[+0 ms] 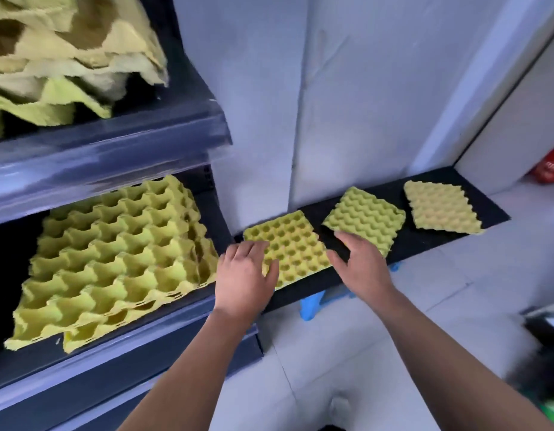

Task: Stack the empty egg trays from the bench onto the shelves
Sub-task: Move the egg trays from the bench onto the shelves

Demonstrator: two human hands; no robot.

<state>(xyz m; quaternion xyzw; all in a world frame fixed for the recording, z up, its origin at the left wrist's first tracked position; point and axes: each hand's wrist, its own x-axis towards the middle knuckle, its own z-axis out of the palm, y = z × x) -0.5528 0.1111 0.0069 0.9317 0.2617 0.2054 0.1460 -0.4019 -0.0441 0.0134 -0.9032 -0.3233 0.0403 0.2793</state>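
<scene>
Left grip [247,275] and right grip [359,265] both spread, holding nothing, flanking nearest egg tray [293,244] on table [313,284], likely to lift by opposite edges without bending it.

Gap on bench [403,244] between near tray [294,247] and middle tray [366,217]; wall [331,119] close behind; upper shelf [107,157] overhangs stack [114,250].

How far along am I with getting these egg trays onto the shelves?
Done: an upper stack and a lower stack already sit on the shelves. In hand: left hand and right hand reach the nearest tray on the bench, not lifted yet. Left: that tray, the middle tray and the far tray.
</scene>
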